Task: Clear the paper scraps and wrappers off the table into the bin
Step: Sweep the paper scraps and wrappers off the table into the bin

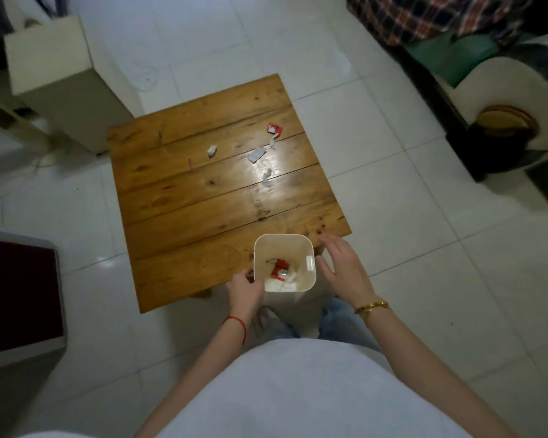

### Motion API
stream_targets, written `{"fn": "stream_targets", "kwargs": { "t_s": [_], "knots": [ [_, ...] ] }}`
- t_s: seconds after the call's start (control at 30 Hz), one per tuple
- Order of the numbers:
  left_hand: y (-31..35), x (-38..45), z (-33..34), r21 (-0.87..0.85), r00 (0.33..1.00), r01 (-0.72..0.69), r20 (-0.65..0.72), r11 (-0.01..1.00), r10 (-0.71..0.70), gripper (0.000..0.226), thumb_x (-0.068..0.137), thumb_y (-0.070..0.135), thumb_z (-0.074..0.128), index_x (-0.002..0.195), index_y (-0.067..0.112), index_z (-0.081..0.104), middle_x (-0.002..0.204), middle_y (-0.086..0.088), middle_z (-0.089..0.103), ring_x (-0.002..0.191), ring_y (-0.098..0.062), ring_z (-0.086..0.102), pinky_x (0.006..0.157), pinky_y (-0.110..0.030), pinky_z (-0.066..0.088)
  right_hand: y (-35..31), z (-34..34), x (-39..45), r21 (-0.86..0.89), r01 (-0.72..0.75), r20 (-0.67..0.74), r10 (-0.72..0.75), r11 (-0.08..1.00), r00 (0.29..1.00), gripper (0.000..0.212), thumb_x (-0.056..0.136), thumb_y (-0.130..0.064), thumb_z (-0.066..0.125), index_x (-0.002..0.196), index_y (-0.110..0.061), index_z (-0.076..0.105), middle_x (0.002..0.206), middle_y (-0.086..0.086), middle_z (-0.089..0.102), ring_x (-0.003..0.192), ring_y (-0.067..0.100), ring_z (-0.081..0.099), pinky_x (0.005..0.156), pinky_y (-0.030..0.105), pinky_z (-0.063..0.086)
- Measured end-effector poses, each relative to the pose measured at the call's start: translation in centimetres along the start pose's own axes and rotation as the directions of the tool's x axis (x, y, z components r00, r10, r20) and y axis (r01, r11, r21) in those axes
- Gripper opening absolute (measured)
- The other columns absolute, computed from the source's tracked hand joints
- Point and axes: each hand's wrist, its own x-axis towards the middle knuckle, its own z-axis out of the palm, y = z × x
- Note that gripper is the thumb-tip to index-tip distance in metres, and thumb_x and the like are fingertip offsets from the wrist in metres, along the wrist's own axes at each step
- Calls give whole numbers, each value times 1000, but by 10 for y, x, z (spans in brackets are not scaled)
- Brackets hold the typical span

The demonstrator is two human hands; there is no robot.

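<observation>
A square white plastic bin (283, 262) holding red-and-white wrappers stands at the near edge of a wooden plank table (203, 216). The left hand (244, 290) grips its rim; the right hand (342, 268) hovers open beside it. White paper scraps (256, 154) lie farther back.

bin (298, 248) base: hidden; left hand (244, 290) fingertips: behind bin wall

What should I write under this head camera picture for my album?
Left hand holds the white bin at the wooden table edge, right hand open beside it; paper scraps and a red wrapper remain.

Dim indoor light; overhead glare patch on table (184, 172); corners dark, soft, wide-angle warped.
</observation>
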Motion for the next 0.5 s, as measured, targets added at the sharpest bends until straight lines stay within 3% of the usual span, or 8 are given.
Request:
{"fn": "stream_targets", "kwargs": {
  "t_s": [0.13, 0.23, 0.37, 0.5],
  "knots": [
    [41, -2, 25, 86, 996, -55, 77, 995, 48, 36, 90, 25, 55, 121, 7, 60, 118, -14, 64, 108, -28, 59, 93, -41, 50, 34, -33, -4, 22, -54, -99, 56, 998, 993, 42, 95, -27, 54, 135, -17, 48, 136, 5, 53, 127, 20, 46, 108, 34, 37],
    [77, -3, 55, 135, 989, -115, 107, 984, 101, 34, 90, 24, 53, 119, 8, 61, 115, -12, 66, 94, -21, 60, 75, -28, 51, 67, -62, -2, 20, -110, -133, 112, 994, 985, 42, 97, -28, 51, 137, -17, 46, 140, 4, 50, 130, 19, 43, 109, 32, 33],
    [133, -9, 106, 155, 979, -179, 125, 972, 160, 33, 89, 22, 52, 117, 10, 63, 102, -7, 68, 71, -8, 57, 51, -13, 42, 118, -115, 6, 25, -113, -153, 116, 993, 981, 43, 97, -25, 50, 138, -12, 47, 140, 6, 50, 131, 20, 43, 111, 29, 30],
    [187, -18, 162, 80, 976, -180, 138, 981, 168, 31, 89, 19, 54, 118, 12, 63, 105, -8, 70, 73, -11, 60, 57, -15, 48, 173, -178, 22, 10, -83, -147, 84, 997, 986, 43, 97, -23, 50, 138, -10, 47, 140, 7, 50, 131, 21, 43, 112, 33, 32]
  ]
}}
